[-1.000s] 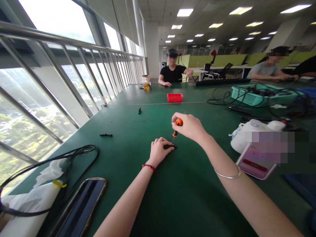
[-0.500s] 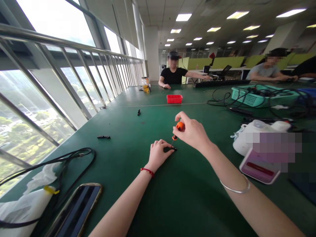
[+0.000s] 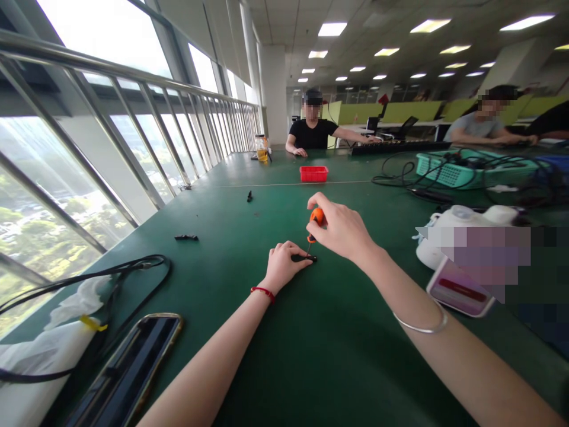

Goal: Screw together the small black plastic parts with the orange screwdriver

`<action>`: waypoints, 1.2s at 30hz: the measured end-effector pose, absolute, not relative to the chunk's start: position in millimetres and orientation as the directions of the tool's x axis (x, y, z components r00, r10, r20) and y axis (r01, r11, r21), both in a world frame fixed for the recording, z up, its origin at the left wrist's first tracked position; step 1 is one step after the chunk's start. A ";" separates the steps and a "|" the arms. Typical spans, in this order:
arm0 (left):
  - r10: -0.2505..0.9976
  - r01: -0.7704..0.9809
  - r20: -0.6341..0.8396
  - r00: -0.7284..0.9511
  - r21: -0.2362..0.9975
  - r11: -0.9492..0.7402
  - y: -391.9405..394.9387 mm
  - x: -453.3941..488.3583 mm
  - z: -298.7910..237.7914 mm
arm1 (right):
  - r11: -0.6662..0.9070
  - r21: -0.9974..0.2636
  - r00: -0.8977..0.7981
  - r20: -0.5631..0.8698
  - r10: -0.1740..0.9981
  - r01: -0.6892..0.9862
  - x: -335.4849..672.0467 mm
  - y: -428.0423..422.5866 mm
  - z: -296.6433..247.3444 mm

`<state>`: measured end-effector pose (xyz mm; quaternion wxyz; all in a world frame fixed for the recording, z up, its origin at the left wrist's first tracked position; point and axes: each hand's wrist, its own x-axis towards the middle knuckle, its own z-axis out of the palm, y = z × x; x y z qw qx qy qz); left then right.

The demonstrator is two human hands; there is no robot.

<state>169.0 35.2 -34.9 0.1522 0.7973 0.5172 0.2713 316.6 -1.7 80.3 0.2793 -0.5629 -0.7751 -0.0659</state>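
My left hand (image 3: 283, 264) rests on the green table (image 3: 284, 356), its fingers closed on a small black part (image 3: 312, 258) that lies flat there. Part of that piece is hidden under the fingers. Above it, my right hand (image 3: 342, 228) grips an orange and black screwdriver (image 3: 316, 217) by the handle, with thumb and fingers curled round it. The thin shaft points down and its tip meets the black part, as far as I can see. Two similar black pieces lie farther off, one at the left (image 3: 186, 238) and one nearer the back (image 3: 249, 196).
A red tray (image 3: 313, 174) stands ahead of my hands. At the left lie a phone (image 3: 128, 367) and black cables (image 3: 151, 261). To the right are a white bottle (image 3: 464, 220), a pink-screened phone (image 3: 460, 287) and a teal basket (image 3: 453, 172) of cables. A person (image 3: 313, 131) sits opposite.
The screwdriver stands a little more upright, its handle shifted slightly left with my right hand. My left hand keeps its hold on the black part. The whole view has shifted slightly.
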 end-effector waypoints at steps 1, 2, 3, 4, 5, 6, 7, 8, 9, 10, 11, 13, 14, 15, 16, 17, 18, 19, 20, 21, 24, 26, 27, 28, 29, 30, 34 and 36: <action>0.907 0.743 0.277 0.318 0.522 -0.420 34.9 169.0 -35.0 | 0.358 -0.199 -0.217 0.505 0.835 0.912 315.8 -2.0 79.7; 0.905 0.742 0.278 0.321 0.520 -0.423 34.7 168.9 -35.1 | 0.350 -0.182 -0.219 0.501 0.837 0.919 315.3 -2.1 79.1; 0.904 0.742 0.278 0.324 0.518 -0.425 34.4 168.9 -35.3 | 0.337 -0.166 -0.216 0.498 0.840 0.927 315.1 -2.1 78.5; 0.903 0.742 0.280 0.325 0.517 -0.427 34.1 168.8 -35.4 | 0.328 -0.157 -0.213 0.494 0.843 0.932 315.0 -2.0 78.1; 0.902 0.742 0.282 0.327 0.515 -0.430 33.8 168.8 -35.6 | 0.321 -0.155 -0.209 0.493 0.845 0.934 315.0 -2.0 77.8; 0.901 0.742 0.285 0.328 0.513 -0.432 33.6 168.8 -35.7 | 0.316 -0.156 -0.203 0.494 0.846 0.936 314.9 -2.2 77.7; 0.900 0.741 0.286 0.329 0.513 -0.434 33.5 168.8 -35.8 | 0.313 -0.162 -0.197 0.496 0.845 0.936 314.8 -2.5 77.7; 0.900 0.740 0.287 0.329 0.513 -0.434 33.4 168.9 -36.0 | 0.314 -0.171 -0.193 0.500 0.844 0.934 314.4 -3.0 77.8; 0.899 0.740 0.289 0.328 0.513 -0.435 33.3 169.0 -36.1 | 0.316 -0.180 -0.188 0.506 0.842 0.932 313.9 -3.6 77.8; 0.898 0.740 0.292 0.329 0.512 -0.437 33.2 169.2 -36.3 | 0.320 -0.186 -0.186 0.514 0.838 0.929 313.4 -4.2 77.8; 0.897 0.740 0.296 0.327 0.510 -0.438 33.1 169.4 -36.4 | 0.328 -0.188 -0.190 0.519 0.834 0.926 312.8 -4.9 77.7; 0.896 0.743 0.303 0.326 0.504 -0.441 32.7 169.9 -36.4 | 0.333 -0.177 -0.202 0.514 0.834 0.926 311.9 -5.6 77.5; 0.895 0.744 0.305 0.326 0.502 -0.442 32.4 170.1 -36.4 | 0.316 -0.162 -0.195 0.510 0.838 0.935 311.6 -5.7 77.5; 0.894 0.743 0.304 0.329 0.501 -0.444 32.2 170.2 -36.3 | 0.296 -0.147 -0.187 0.503 0.844 0.944 311.5 -5.5 77.6; 0.893 0.741 0.302 0.334 0.501 -0.447 32.2 170.2 -36.2 | 0.281 -0.137 -0.180 0.495 0.850 0.950 311.6 -5.2 77.9; 0.892 0.738 0.300 0.339 0.502 -0.450 32.2 170.3 -36.1 | 0.270 -0.134 -0.173 0.491 0.854 0.954 311.8 -4.8 78.5; 0.891 0.736 0.298 0.344 0.503 -0.453 32.4 170.3 -36.1 | 0.265 -0.136 -0.168 0.489 0.856 0.955 312.0 -4.3 79.1; 0.891 0.735 0.296 0.345 0.505 -0.453 32.7 170.3 -36.1 | 0.268 -0.145 -0.166 0.489 0.856 0.952 312.2 -3.8 79.9; 0.892 0.735 0.295 0.344 0.506 -0.451 33.1 170.4 -36.1 | 0.276 -0.162 -0.166 0.488 0.857 0.948 312.3 -3.4 80.6; 0.893 0.737 0.293 0.341 0.507 -0.448 33.5 170.5 -36.1 | 0.284 -0.180 -0.164 0.489 0.856 0.942 312.4 -3.0 81.1; 0.897 0.743 0.290 0.333 0.504 -0.439 34.5 170.8 -36.2 | 0.310 -0.214 -0.176 0.481 0.859 0.926 312.8 -1.7 81.5; 0.896 0.744 0.290 0.336 0.501 -0.442 34.5 171.0 -35.9 | 0.300 -0.206 -0.176 0.466 0.867 0.932 313.3 -0.8 80.9; 0.895 0.744 0.289 0.340 0.500 -0.444 34.4 170.9 -35.6 | 0.289 -0.199 -0.171 0.460 0.871 0.937 313.7 -0.4 80.6; 0.894 0.743 0.289 0.342 0.500 -0.446 34.2 170.9 -35.4 | 0.282 -0.195 -0.167 0.458 0.873 0.940 314.1 -0.1 80.4; 0.893 0.741 0.288 0.345 0.500 -0.448 33.9 170.8 -35.1 | 0.277 -0.194 -0.163 0.460 0.873 0.941 314.3 0.0 80.3; 0.892 0.741 0.288 0.348 0.499 -0.449 33.6 170.7 -34.8 | 0.275 -0.195 -0.158 0.466 0.871 0.941 314.5 -0.1 80.3; 0.894 0.744 0.284 0.347 0.496 -0.446 32.8 170.5 -34.2 | 0.305 -0.229 -0.161 0.490 0.856 0.924 313.5 -1.4 81.0; 0.894 0.744 0.285 0.347 0.497 -0.447 32.7 170.3 -34.2 | 0.321 -0.225 -0.176 0.494 0.851 0.920 312.7 -1.7 80.8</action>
